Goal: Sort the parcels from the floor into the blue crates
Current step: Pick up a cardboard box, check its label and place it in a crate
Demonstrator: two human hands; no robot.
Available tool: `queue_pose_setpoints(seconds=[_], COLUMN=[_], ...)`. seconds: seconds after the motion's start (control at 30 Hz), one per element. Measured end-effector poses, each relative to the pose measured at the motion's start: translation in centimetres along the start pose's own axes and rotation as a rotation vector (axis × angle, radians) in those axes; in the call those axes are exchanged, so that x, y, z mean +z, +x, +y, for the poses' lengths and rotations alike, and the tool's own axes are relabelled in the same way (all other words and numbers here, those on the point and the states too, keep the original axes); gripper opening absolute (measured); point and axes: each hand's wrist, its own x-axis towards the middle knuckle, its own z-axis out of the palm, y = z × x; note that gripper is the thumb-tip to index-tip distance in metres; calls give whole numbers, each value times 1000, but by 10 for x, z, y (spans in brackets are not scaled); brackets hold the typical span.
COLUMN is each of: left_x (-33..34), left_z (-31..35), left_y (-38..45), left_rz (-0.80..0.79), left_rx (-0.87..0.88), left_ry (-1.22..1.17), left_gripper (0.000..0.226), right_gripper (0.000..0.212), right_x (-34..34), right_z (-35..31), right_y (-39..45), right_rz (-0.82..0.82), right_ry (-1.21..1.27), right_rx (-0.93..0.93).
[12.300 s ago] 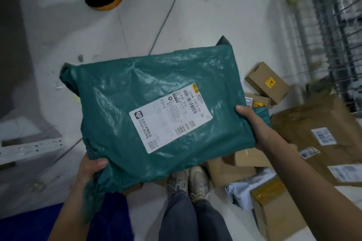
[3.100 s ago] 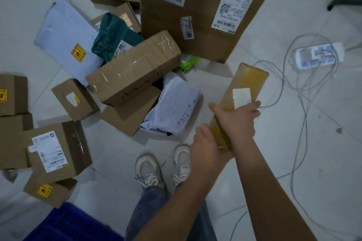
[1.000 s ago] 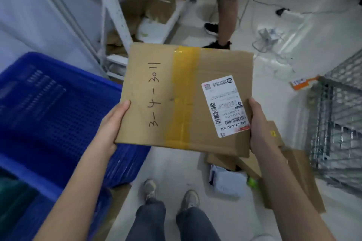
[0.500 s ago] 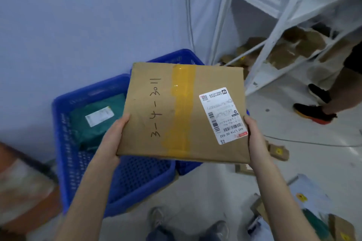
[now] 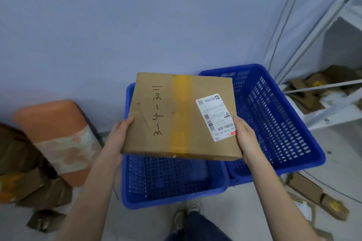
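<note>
**Flat parcel now over two crates**

Swinging left since half a second ago, the view now takes in two blue crates side by side against the wall, where only one showed clearly before; the green parcel seen in the crate then is hidden now behind the cardboard parcel [image 5: 180,115].

That parcel is a flat brown cardboard piece with a yellow tape band down its middle, "3-4-3011" handwritten on its left part and a white shipping label [image 5: 216,116] on its right. It is held level in the air above the left crate [image 5: 172,199], its right edge reaching over the rim of the right crate [image 5: 290,129].

Left hand [image 5: 119,139] has its grip on the parcel's left edge, thumb on top and fingers beneath. Right hand [image 5: 244,137] holds the right edge the same way, thumb beside the label.

An orange bundle [image 5: 56,135] wrapped with a pale band leans on the wall left of the crates. White shelving [image 5: 333,107] with cardboard scraps stands to the right.
</note>
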Motion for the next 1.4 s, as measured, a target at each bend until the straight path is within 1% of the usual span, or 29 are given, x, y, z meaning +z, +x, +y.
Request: queue_pose_setpoints(seconds=[0.1, 0.2, 0.23, 0.3, 0.43, 0.53, 0.63, 0.7, 0.77, 0.83, 1.0, 1.07, 1.13, 1.23, 1.3, 1.37, 1.4], left_x=[-10, -17, -19, -19, -12, -11, -17, -15, -9, -1, 10, 10, 7, 10, 18, 24, 26], left_z=[-5, -13, -16, -21, -28, -36, -41, -43, -46, -48, -51, -55, -59, -69, -79, -95, -104], left_y=[15, 33, 41, 57, 88, 111, 142, 165, 184, 200, 243, 257, 264, 271, 265, 253, 246], left_rz=[20, 6, -6, -35, -36, -60, -36, -7, 32, 62, 81, 48, 10, 0, 53, 82, 59], left_rx=[-32, -132, -165, -201, -218, -257, -243, -208, -158, -99, 0, 34, 74, 142, 257, 456, 569], left_ry=[-10, -11, -21, -31, 11, 8, 48, 187, 431, 650, 822, 923, 1007, 1077, 1198, 1374, 1454], left_gripper=[48, 44, 44, 46, 44, 46, 49, 54, 57, 60, 58, 58, 63, 68, 71, 75, 78], right_gripper=[28, 18, 19, 29, 46, 49, 53, 57, 57, 59, 79, 73, 66, 65, 64, 62, 61], right_x=[18, 36, 41, 52, 79, 99, 117, 129, 139, 150, 174, 181, 184, 185, 183, 179, 177], right_z=[-8, -13, -14, -12, -3, 7, 19, 27, 36, 45, 61, 71, 80, 94, 102, 109, 114], right_y=[25, 52, 62, 83, 120, 142, 165, 182, 199, 216, 255, 267, 274, 282, 278, 262, 250], right_rz=[-79, -151, -186, -258, -306, -299, -290, -299, -292, -263, -209, -227, -257, -275, -277, -238, -219], right_ry=[-30, -48, -63, -119, -220, -266, -356, -469, -634, -739, -800, -812, -830, -811, -860, -958, -1014], right_rx=[-1, 11, 9, 0, 8, 35, 27, 25, 22, 28, 59, 28, -15, -67, -124, -267, -362])
